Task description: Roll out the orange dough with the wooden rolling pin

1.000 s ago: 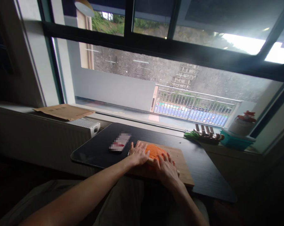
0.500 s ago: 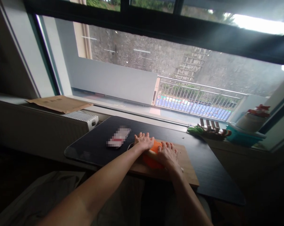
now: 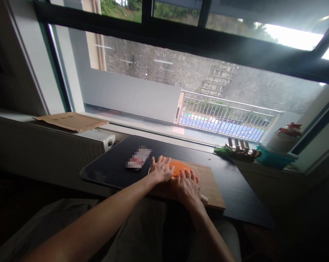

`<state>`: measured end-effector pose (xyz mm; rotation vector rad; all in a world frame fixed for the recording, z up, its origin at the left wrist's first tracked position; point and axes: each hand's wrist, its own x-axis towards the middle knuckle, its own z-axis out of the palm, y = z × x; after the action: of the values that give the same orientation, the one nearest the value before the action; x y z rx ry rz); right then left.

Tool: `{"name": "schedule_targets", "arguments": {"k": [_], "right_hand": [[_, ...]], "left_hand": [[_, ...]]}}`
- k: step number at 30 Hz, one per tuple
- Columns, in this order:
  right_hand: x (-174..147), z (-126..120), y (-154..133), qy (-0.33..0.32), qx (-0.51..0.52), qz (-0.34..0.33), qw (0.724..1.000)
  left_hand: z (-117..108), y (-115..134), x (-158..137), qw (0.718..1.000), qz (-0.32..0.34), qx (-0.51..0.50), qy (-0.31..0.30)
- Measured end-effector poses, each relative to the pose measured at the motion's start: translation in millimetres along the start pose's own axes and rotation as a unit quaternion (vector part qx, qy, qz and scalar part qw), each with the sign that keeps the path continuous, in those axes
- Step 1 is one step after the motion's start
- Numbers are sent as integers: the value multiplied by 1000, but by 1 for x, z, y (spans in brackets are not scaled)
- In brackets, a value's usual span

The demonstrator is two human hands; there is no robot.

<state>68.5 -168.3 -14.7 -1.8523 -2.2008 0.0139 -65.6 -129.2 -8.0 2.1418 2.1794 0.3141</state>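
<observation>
- Dough [image 3: 182, 168], orange, on wooden board [image 3: 213, 189], partly hidden.
- Left hand [image 3: 161, 171], right hand [image 3: 189, 187]: palms down over rolling pin [image 3: 204, 199], fingers outstretched, no grip.
- Step, judged: rolling flat; next stroke probably calls for even pressure from both palms.

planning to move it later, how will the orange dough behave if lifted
The orange dough will probably sag, since it lies as a flat sheet on the wooden board. It might also stick, given its broad contact there.
</observation>
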Motion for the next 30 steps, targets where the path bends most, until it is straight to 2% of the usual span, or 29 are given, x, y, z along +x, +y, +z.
{"name": "schedule_targets", "arguments": {"k": [3,7,10,15,19,22,26,30], "right_hand": [[-12,3,-1,30,-6,-24,999],[-13,0,3,59,5,-65,996],[1,-6,12,75,18,-45,996],[24,-6,28,79,-19,-18,996],[25,-3,30,39,-28,11,999],[9,-4,22,41,-34,-6,999],[-24,-5,11,75,-32,-48,995],[-42,3,16,110,-7,-101,989]], "left_hand": [[-1,-5,-12,1000,7,-1,5],[-6,-9,-19,999,11,-17,-28],[-9,-7,-11,999,4,-25,-42],[-8,2,17,999,23,-31,10],[-4,4,27,998,25,-34,-38],[-1,-2,17,999,36,-21,-30],[1,-14,-12,997,73,-7,27],[1,-23,-42,995,78,-14,52]]}}
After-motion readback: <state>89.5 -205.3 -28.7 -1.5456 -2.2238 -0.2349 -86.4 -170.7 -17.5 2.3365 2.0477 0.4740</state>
